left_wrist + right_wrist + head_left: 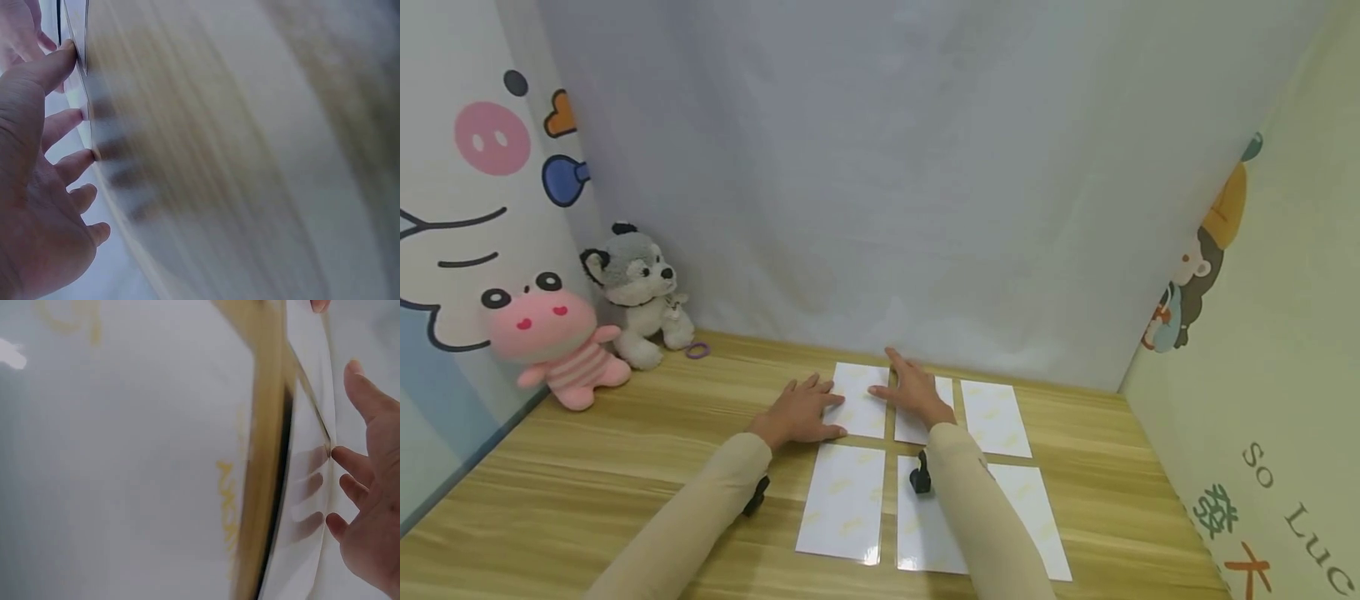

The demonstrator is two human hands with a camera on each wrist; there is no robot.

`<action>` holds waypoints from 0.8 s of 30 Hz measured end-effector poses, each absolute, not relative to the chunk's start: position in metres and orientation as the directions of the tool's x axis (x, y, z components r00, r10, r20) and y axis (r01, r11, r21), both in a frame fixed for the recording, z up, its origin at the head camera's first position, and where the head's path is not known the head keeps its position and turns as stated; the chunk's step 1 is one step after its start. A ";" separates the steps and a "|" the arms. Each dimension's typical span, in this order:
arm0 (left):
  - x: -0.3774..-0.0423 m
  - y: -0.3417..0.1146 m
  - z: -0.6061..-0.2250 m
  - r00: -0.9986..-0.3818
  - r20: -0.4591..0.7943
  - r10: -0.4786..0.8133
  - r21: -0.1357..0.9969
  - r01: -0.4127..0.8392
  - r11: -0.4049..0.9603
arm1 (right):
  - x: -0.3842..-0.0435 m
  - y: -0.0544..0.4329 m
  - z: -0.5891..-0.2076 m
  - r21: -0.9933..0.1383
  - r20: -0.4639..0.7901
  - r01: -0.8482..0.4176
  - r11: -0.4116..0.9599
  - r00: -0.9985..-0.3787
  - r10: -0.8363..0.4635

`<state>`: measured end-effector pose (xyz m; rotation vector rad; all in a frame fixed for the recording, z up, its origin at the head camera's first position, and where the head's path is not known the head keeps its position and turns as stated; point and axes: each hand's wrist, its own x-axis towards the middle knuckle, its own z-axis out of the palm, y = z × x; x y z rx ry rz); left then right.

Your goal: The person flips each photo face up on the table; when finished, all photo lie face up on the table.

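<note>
1. Nearest the person, the front left card [842, 504], front middle card [925, 533] and front right card [1039, 504] lie flat on the wooden table [647, 425], with narrow strips of wood between them. The right sleeve [985, 517] covers part of the middle and right ones; a forearm held higher would avoid dragging them.

2. Beyond them, the left hand [800, 411] lies with loose, spread fingers at the left edge of the back left card [861, 412], clasping nothing. Light, even fingertip contact seems best, since a hard push could skew this glossy card.

3. The right hand [917, 393] is also relaxed and grasps nothing, reaching over the back left card and the back middle card [912, 427]. Exactly what its fingertips touch cannot be told. Steadying the opposite side gently should help keep the edges parallel.

4. To the right, the back right card [996, 419] lies apart from both hands, a useful guide for lining up the row.

5. Farther back stands a grey curtain [887, 167].
</note>
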<state>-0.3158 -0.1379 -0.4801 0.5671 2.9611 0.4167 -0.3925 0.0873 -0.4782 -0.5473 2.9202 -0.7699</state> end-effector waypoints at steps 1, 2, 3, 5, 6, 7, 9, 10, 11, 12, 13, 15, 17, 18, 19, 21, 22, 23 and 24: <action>-0.316 -0.138 -0.480 -0.925 -0.044 0.378 0.285 0.351 0.892 | -0.393 0.087 -0.478 -0.484 0.022 -0.323 0.813 -0.934 -0.358; -0.315 -0.138 -0.480 -0.924 -0.045 0.379 0.284 0.352 0.892 | -0.393 0.086 -0.478 -0.477 0.027 -0.328 0.815 -0.933 -0.359; -0.315 -0.138 -0.480 -0.924 -0.044 0.381 0.282 0.354 0.892 | -0.393 0.085 -0.478 -0.473 0.038 -0.337 0.814 -0.931 -0.363; -0.316 -0.139 -0.481 -0.924 -0.041 0.381 0.276 0.356 0.893 | -0.393 0.083 -0.476 -0.481 0.060 -0.348 0.805 -0.929 -0.366; -0.316 -0.139 -0.481 -0.924 -0.041 0.381 0.274 0.356 0.893 | -0.393 0.082 -0.475 -0.488 0.071 -0.354 0.798 -0.927 -0.368; -0.317 -0.140 -0.481 -0.924 -0.040 0.381 0.273 0.357 0.894 | -0.393 0.080 -0.474 -0.499 0.084 -0.359 0.789 -0.926 -0.369; -0.317 -0.140 -0.481 -0.925 -0.041 0.379 0.275 0.354 0.894 | -0.393 0.078 -0.471 -0.548 0.099 -0.350 0.760 -0.929 -0.356; -0.318 -0.140 -0.481 -0.925 -0.042 0.378 0.276 0.353 0.894 | -0.393 0.077 -0.470 -0.583 0.098 -0.334 0.740 -0.934 -0.345; -0.318 -0.140 -0.481 -0.926 -0.045 0.376 0.275 0.350 0.895 | -0.393 0.077 -0.470 -0.622 0.104 -0.324 0.713 -0.937 -0.335; -0.318 -0.139 -0.481 -0.926 -0.046 0.374 0.275 0.348 0.896 | -0.394 0.076 -0.470 -0.665 0.110 -0.312 0.679 -0.940 -0.324; -0.318 -0.139 -0.482 -0.928 -0.047 0.371 0.273 0.345 0.898 | -0.394 0.076 -0.470 -0.702 0.120 -0.304 0.644 -0.942 -0.313; -0.319 -0.139 -0.482 -0.930 -0.047 0.364 0.267 0.340 0.902 | -0.394 0.075 -0.469 -0.755 0.143 -0.298 0.585 -0.944 -0.297; -0.320 -0.138 -0.484 -0.932 -0.046 0.360 0.262 0.336 0.904 | -0.394 0.074 -0.468 -0.781 0.166 -0.302 0.546 -0.944 -0.285; -0.320 -0.138 -0.484 -0.932 -0.045 0.360 0.261 0.336 0.905 | -0.394 0.073 -0.467 -0.786 0.166 -0.298 0.542 -0.946 -0.280; -0.320 -0.138 -0.484 -0.932 -0.044 0.360 0.261 0.337 0.905 | -0.393 0.073 -0.466 -0.785 0.164 -0.297 0.543 -0.946 -0.280; -0.320 -0.137 -0.484 -0.931 -0.046 0.361 0.261 0.338 0.904 | -0.393 0.072 -0.465 -0.793 0.154 -0.288 0.537 -0.947 -0.281; -0.320 -0.137 -0.484 -0.931 -0.047 0.362 0.261 0.338 0.904 | -0.392 0.072 -0.464 -0.799 0.147 -0.283 0.531 -0.947 -0.284; -0.320 -0.136 -0.484 -0.930 -0.045 0.365 0.260 0.342 0.903 | -0.392 0.072 -0.464 -0.802 0.143 -0.282 0.526 -0.947 -0.288; -0.320 -0.136 -0.484 -0.930 -0.042 0.366 0.260 0.344 0.902 | -0.393 0.073 -0.465 -0.804 0.144 -0.285 0.521 -0.945 -0.295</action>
